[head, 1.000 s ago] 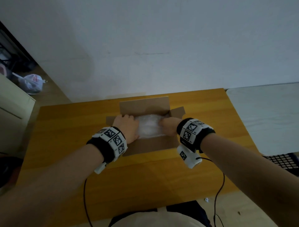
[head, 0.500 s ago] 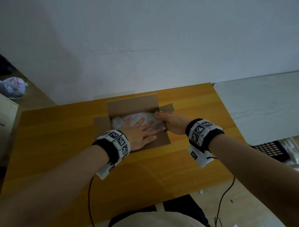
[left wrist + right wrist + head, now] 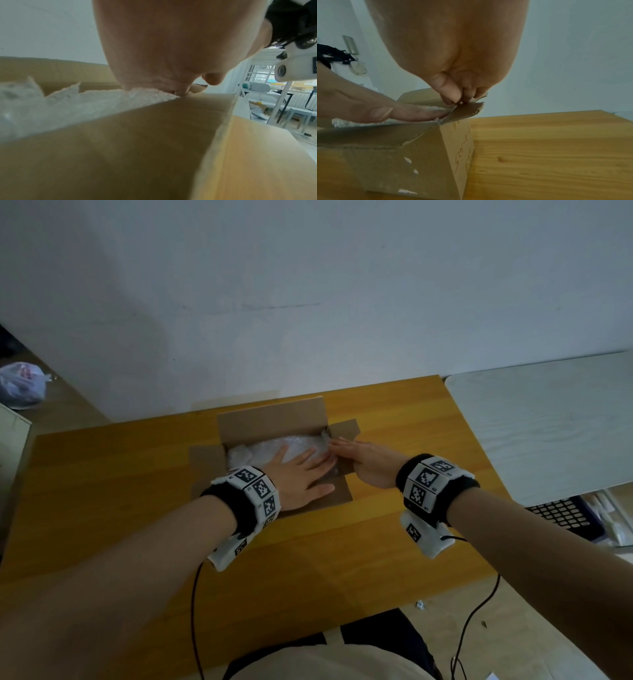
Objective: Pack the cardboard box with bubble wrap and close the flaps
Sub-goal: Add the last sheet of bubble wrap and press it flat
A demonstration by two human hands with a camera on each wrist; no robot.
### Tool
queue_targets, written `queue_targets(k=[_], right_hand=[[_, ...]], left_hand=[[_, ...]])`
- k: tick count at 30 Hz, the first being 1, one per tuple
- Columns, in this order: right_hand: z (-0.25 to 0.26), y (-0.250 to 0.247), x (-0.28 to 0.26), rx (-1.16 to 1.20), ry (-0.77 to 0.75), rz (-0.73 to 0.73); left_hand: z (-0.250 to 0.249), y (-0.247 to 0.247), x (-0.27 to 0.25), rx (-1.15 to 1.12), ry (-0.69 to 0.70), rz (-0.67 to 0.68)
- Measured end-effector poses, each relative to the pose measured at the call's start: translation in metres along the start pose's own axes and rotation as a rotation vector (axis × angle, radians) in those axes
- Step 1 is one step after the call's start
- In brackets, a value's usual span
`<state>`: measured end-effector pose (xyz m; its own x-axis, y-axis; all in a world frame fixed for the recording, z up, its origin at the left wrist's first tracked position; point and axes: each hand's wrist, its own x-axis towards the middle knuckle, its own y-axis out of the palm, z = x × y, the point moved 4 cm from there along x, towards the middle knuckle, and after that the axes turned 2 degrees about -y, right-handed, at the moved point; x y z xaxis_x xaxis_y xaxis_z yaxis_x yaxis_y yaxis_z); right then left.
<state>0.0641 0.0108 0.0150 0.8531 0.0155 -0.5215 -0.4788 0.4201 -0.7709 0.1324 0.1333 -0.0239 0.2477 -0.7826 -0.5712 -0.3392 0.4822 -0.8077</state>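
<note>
An open cardboard box (image 3: 270, 419) stands on the wooden table (image 3: 102, 491), its back flap upright and its side flaps spread out. White bubble wrap (image 3: 260, 448) fills the inside. My left hand (image 3: 301, 470) lies flat on the wrap with fingers spread, pressing down; in the left wrist view the palm (image 3: 163, 54) sits on the wrap (image 3: 68, 101) behind the near flap (image 3: 137, 148). My right hand (image 3: 363, 460) reaches over the box's right side with straight fingers. In the right wrist view its fingertips (image 3: 453, 97) touch the top of the small right flap (image 3: 465, 109).
A white table (image 3: 548, 422) butts against the wooden one on the right, with a dark mesh basket (image 3: 565, 515) below it. A plastic bag (image 3: 20, 385) lies on the floor far left. The wall stands just behind the box. Cables hang from both wrists.
Both hands were tucking the wrap into the box with bent fingers. My left hand has since flattened on top of the wrap, and my right hand has slid to the right flap.
</note>
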Motion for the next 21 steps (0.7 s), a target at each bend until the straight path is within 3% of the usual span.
queue_targets(k=[10, 15, 19, 21], right_hand=[[0.003, 0.003, -0.001, -0.074, 0.022, 0.025], [0.014, -0.002, 0.014, -0.180, -0.001, 0.034], [0.041, -0.003, 0.022, -0.186, -0.103, 0.050], [0.061, 0.002, 0.025, -0.213, -0.159, 0.130]], left_hand=[[-0.001, -0.007, 0.012, -0.054, -0.090, 0.157], [0.010, -0.014, -0.010, -0.119, -0.058, 0.073], [0.043, -0.010, -0.055, -0.070, -0.116, 0.025], [0.062, -0.001, -0.078, -0.075, -0.170, 0.026]])
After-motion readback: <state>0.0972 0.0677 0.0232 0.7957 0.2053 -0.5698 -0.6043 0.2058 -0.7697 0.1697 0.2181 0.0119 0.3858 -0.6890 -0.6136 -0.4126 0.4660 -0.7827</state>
